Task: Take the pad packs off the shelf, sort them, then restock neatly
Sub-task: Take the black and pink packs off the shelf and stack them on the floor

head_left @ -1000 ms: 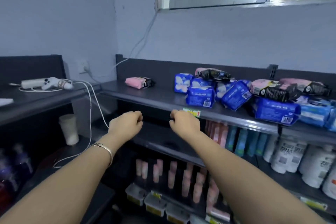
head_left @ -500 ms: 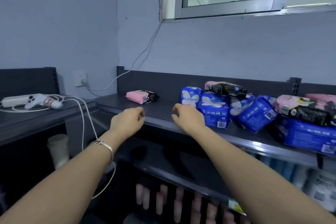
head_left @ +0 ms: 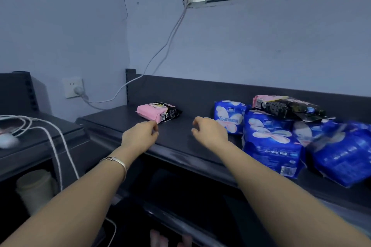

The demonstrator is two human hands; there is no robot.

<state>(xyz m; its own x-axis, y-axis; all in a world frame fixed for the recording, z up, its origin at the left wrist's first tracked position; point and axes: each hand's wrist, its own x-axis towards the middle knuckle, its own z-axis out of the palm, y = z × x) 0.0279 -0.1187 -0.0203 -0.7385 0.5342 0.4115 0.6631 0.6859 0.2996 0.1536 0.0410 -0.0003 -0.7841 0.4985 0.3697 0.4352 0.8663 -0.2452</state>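
Hardly any print is sharp enough to read. The upright blue pack (head_left: 228, 116) shows a large white mark like a "7" ahead of blurred characters. The pink pack (head_left: 154, 112) carries a barcode on its near end, beside illegible white lettering on black. The front blue pack (head_left: 271, 142) has rows of blurred white print and a square code near its lower edge
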